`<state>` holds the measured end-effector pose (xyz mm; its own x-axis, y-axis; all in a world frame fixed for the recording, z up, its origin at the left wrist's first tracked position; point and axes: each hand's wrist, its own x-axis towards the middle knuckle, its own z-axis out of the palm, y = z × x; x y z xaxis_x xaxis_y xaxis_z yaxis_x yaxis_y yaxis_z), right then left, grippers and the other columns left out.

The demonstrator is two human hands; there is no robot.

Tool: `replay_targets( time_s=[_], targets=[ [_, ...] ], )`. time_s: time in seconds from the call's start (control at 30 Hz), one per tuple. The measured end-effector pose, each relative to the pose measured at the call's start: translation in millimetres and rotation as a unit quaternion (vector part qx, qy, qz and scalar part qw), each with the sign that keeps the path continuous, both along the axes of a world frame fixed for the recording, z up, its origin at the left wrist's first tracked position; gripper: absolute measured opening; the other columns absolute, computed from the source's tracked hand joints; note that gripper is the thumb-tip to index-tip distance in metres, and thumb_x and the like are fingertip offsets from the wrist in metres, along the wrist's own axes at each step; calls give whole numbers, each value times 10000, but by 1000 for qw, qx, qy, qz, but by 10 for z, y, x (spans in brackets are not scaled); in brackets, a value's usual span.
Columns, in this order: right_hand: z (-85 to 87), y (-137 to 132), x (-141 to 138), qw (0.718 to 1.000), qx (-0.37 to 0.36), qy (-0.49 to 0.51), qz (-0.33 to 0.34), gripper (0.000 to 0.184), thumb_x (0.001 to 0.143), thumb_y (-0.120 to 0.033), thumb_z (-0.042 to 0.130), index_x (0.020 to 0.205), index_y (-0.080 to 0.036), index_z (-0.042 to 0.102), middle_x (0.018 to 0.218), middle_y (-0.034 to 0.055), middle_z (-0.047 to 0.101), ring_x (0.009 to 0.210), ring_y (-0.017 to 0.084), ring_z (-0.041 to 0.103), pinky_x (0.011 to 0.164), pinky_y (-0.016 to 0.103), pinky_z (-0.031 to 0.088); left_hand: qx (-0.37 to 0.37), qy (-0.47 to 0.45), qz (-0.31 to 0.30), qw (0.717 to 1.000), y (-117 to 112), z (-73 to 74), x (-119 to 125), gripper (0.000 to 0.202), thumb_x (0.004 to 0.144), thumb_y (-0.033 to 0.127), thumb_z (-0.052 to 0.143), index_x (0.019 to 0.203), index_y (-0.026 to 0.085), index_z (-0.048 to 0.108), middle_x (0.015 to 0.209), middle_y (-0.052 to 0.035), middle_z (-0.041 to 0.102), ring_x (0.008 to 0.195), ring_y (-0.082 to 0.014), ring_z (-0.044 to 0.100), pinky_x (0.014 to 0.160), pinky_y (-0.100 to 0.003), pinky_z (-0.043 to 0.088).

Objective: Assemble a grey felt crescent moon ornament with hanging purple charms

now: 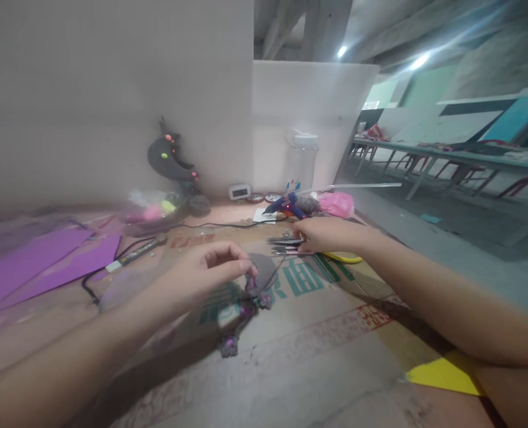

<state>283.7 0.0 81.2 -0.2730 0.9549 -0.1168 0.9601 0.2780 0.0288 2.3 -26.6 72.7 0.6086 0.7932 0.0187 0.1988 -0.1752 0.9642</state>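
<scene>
My left hand (226, 267) is closed in a pinch at the top of a small grey ornament with purple centres (253, 292), which hangs down over the cardboard. Its lower end (229, 345) carries another grey and purple piece. Further off to the right, my right hand (311, 235) has its fingers curled down over a few slim metal tools (286, 245), which look like tweezers. What lies between those fingertips is hidden. Beside that hand is a yellow handle (344, 258). A dark round patch (263, 264) shows behind the ornament.
A blue glue gun (286, 205) stands at the back, near a clear jar (302, 160) and a pink bag (336, 204). A grey crescent decoration (170, 157) rises behind a clear bowl (157, 217). Purple sheets (45, 261) and a utility knife (134, 254) lie left; yellow paper (446, 374) lies right.
</scene>
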Motion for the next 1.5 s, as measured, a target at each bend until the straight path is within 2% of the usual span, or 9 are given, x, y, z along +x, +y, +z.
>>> replay_targets(
  time_s=[0.13, 0.37, 0.5, 0.63, 0.73, 0.97, 1.1, 1.33, 1.5],
  targets=[
    [-137, 72, -18, 1000, 0, 8, 17, 177, 812, -303, 633, 933, -174, 641, 920, 68, 699, 787, 208, 649, 585, 251, 379, 1, -9, 11, 1000, 43, 9, -74, 241, 851, 425, 658, 762, 203, 627, 831, -22, 733, 862, -193, 680, 818, -323, 514],
    [-209, 29, -71, 997, 35, 2, 67, 230, 865, -214, 560, 1088, -177, 599, 1128, 95, 641, 882, 192, 640, 670, 245, 404, 74, 1, 42, 996, 130, 59, -152, 235, 852, 429, 650, 748, 219, 626, 806, -13, 740, 862, -218, 686, 869, -381, 495],
    [-246, 3, -113, 996, 58, -31, 68, 271, 868, -189, 532, 1132, -154, 580, 1124, 132, 630, 828, 214, 643, 618, 268, 373, 83, -10, 58, 995, 105, 157, -174, 237, 827, 425, 650, 711, 218, 636, 765, -25, 725, 813, -238, 689, 809, -397, 531],
    [-176, -8, -77, 995, 51, -60, 56, 222, 845, -295, 613, 1020, -158, 605, 988, 108, 677, 770, 222, 654, 587, 269, 368, 74, 3, 110, 991, 75, 229, -180, 230, 754, 438, 694, 706, 218, 648, 784, -36, 734, 821, -268, 690, 699, -382, 568],
    [-152, -6, -58, 994, 47, -82, 51, 175, 852, -309, 612, 946, -162, 619, 910, 97, 695, 742, 221, 664, 589, 272, 384, 79, 3, 108, 991, 68, 236, -172, 229, 749, 437, 695, 696, 218, 653, 766, -35, 732, 782, -258, 694, 681, -377, 574],
    [-373, 14, -182, 985, 89, -143, 49, 241, 872, -88, 481, 1091, -55, 579, 999, 201, 665, 874, 277, 683, 643, 297, 443, 90, -10, 74, 993, 106, 164, -189, 231, 808, 437, 667, 717, 225, 650, 789, -32, 736, 809, -244, 698, 791, -405, 549],
    [-419, 45, -221, 979, 115, -166, 36, 272, 905, -41, 374, 1114, -30, 549, 999, 238, 644, 901, 296, 677, 655, 320, 462, 84, -20, 47, 995, 125, 138, -197, 231, 845, 429, 650, 740, 223, 646, 798, -16, 737, 817, -219, 693, 850, -392, 514],
    [-316, 16, -164, 976, 128, -171, 28, 319, 913, -50, 383, 1209, -56, 503, 1045, 215, 656, 840, 253, 687, 627, 288, 431, 83, -5, 82, 993, 161, 157, -205, 227, 828, 419, 652, 730, 216, 623, 823, -22, 731, 894, -244, 679, 908, -423, 478],
    [-52, -90, -152, 979, 117, -168, -6, 352, 902, -106, 451, 1250, -65, 482, 1018, 199, 671, 831, 270, 683, 606, 297, 397, 48, -55, 134, 988, 287, 184, -216, 168, 761, 287, 650, 644, 179, 594, 790, -45, 713, 910, -246, 664, 910, -413, 482]
  ],
)
